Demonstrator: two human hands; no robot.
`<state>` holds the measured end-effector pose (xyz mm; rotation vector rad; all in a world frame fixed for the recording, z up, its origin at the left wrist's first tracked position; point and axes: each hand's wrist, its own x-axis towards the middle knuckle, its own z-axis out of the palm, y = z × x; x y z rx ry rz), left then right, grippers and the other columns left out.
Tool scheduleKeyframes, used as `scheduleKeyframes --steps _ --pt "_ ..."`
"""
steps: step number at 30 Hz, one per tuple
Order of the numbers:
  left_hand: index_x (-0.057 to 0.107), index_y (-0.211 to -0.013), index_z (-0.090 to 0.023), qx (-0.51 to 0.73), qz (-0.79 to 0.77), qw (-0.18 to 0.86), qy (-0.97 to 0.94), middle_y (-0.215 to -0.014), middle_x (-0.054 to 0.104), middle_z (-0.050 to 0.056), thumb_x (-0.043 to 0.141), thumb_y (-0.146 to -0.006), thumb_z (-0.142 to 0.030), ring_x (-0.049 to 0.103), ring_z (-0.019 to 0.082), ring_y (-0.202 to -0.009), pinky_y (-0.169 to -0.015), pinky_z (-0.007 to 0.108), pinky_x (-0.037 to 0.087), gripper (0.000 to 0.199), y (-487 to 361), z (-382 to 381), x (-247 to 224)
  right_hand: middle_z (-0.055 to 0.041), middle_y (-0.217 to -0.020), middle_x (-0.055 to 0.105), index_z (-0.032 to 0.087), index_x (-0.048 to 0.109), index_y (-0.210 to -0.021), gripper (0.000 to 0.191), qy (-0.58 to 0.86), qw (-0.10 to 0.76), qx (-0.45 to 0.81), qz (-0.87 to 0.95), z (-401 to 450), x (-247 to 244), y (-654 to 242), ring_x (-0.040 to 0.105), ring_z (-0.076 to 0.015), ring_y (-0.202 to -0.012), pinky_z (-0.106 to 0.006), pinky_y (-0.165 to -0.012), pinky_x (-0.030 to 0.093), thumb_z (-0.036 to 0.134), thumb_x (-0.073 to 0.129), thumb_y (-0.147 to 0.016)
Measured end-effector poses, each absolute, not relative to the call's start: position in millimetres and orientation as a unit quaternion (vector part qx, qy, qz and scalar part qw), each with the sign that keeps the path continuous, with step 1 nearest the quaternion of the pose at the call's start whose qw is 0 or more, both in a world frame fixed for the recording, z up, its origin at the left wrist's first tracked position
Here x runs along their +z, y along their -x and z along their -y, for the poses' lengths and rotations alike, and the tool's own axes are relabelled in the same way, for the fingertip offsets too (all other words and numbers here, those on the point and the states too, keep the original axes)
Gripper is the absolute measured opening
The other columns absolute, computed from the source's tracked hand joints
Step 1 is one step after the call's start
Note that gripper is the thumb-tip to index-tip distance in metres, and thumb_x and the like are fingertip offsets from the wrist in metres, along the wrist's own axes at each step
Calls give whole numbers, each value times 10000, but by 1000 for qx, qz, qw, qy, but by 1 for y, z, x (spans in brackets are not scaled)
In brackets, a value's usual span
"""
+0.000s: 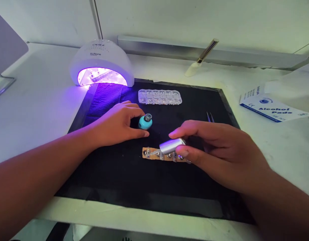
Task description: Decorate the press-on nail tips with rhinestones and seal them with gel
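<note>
My left hand (pixel 119 122) is around a small turquoise bottle (pixel 145 122), which stands uncapped on the black mat (pixel 114 174), thumb in front and fingers behind. Between the thumb and fingers of my right hand (pixel 214 147) is a silver brush cap (pixel 171 146), tilted so its brush points left. The brush tip is over the left part of a tan strip (pixel 152 155) that carries several clear pieces and shiny round dots. My right fingers hide part of the strip's right end. Whether the brush touches a piece is too small to tell.
A white lamp (pixel 101 57) glows purple at the back left. A clear compartment case (pixel 159 97) lies behind the bottle. Tweezers (pixel 210 117) show beyond my right hand. An alcohol pads box (pixel 275 107) and a gold-handled brush (pixel 207 52) are farther back.
</note>
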<state>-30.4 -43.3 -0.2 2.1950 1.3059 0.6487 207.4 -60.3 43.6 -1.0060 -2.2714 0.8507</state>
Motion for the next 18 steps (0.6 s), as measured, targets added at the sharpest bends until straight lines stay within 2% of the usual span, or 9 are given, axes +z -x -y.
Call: scheduleKeyframes --steps 12,18 --pt "658 -806 -171 243 -471 243 -812 -801 620 -17 775 -739 -371 552 187 -837 -755 314 401 242 31 43 -1 27 -705 672 266 679 -920 75 382 250 303 837 60 43 -208 565 -117 -553 -260 -500 412 273 656 -849" --pt "659 -820 -157 237 -466 249 -815 -815 618 -4 765 -760 -364 542 192 -852 -763 324 398 240 31 44 1 47 -736 690 242 686 -914 106 385 250 283 842 59 45 -208 552 -85 -539 -220 -480 399 198 644 -827"
